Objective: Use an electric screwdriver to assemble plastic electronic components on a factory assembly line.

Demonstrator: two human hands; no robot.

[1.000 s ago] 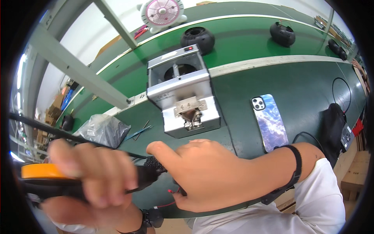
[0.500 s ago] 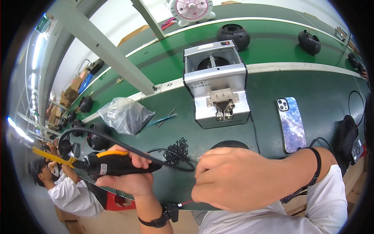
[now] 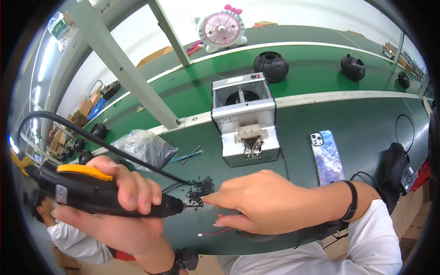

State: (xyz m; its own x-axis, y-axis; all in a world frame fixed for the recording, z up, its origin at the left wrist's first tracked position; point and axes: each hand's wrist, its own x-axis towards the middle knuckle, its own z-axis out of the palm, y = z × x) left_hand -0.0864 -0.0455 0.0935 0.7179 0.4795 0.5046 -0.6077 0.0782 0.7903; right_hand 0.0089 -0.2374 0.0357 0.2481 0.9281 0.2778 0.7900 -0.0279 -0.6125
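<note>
Since earlier, both hands sit lower. Left hand grips the screwdriver tight at lower left; right hand, fingers loosely extended and holding nothing, touches the screw pile at the worktop centre.

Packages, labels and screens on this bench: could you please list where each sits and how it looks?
Clear plastic bag: left of the grey machine, crumpled, dark contents.
Label: small pale patch on the black screwdriver in the left hand.
Phone: right of the machine, back up, blue marbled case.
</note>
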